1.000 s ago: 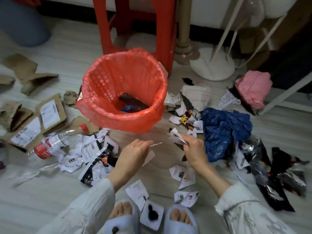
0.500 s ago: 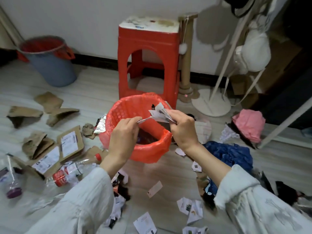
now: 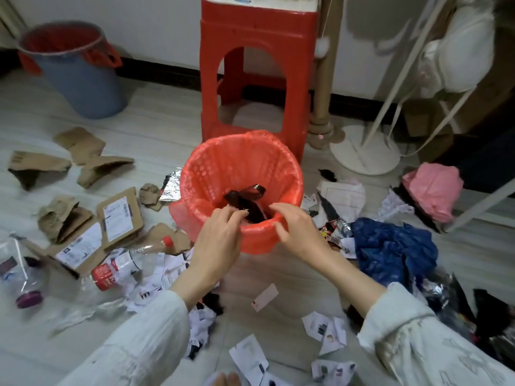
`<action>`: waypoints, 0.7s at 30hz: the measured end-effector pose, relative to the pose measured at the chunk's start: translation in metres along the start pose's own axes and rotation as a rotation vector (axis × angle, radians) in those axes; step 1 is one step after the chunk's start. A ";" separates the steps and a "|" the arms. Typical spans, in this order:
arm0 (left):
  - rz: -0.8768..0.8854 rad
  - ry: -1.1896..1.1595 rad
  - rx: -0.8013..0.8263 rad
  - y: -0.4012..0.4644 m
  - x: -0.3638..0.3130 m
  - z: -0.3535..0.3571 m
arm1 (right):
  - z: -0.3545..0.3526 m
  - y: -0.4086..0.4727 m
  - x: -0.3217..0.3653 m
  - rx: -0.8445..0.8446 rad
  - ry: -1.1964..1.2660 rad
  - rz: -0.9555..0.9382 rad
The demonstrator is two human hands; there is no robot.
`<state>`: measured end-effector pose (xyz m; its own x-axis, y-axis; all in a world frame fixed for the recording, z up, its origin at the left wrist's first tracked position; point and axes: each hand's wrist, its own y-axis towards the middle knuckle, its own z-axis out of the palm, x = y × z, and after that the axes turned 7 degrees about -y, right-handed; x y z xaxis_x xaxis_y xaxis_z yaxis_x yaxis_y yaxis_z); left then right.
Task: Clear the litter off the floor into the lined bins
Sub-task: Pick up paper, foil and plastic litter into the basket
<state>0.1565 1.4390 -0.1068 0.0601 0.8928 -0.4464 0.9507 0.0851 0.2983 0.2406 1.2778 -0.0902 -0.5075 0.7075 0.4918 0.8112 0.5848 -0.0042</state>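
Observation:
A small bin with a red liner stands on the floor in front of me, dark wrappers lying inside it. My left hand and my right hand hover over its near rim, fingers loosely spread, holding nothing. Paper scraps lie on the floor around my arms and near my foot. A crushed plastic bottle with a red label lies to the left. A second bin, blue with a red liner, stands at the back left.
A red plastic stool stands right behind the small bin. Torn cardboard pieces cover the left floor. A blue bag, a pink bag and dark foil wrappers lie on the right. A white stand base sits at the back right.
Both hands lifted paper scraps from the floor to the small red-lined bin and let them go; now both hands hold nothing over its rim.

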 end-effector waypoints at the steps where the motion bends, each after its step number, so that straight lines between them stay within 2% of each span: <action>1: 0.028 -0.006 0.007 -0.005 -0.008 0.002 | 0.000 -0.010 -0.005 -0.043 0.020 0.024; 3: 0.070 -0.029 0.055 -0.020 -0.020 0.013 | 0.001 -0.033 -0.016 -0.058 0.044 0.093; 5: 0.066 -0.050 0.182 -0.036 -0.030 0.028 | 0.005 -0.057 -0.030 0.030 0.031 0.179; 9: -0.092 0.000 0.545 -0.069 -0.043 0.071 | 0.024 -0.101 -0.071 0.258 -0.038 0.336; 12: -0.160 0.025 0.707 -0.088 -0.039 0.104 | 0.045 -0.125 -0.101 0.320 -0.104 0.499; 15: -0.212 0.003 0.764 -0.103 -0.025 0.140 | 0.071 -0.143 -0.124 0.434 -0.167 0.651; 17: -0.240 -0.039 0.702 -0.108 -0.017 0.160 | 0.092 -0.151 -0.136 0.482 -0.186 0.721; 21: -0.377 -0.009 0.702 -0.111 -0.002 0.180 | 0.125 -0.155 -0.139 0.413 -0.230 0.756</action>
<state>0.1052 1.3482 -0.2914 -0.3041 0.8556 -0.4189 0.8769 0.0796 -0.4741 0.1490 1.1388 -0.2665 0.0388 0.9983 0.0435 0.8057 -0.0056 -0.5923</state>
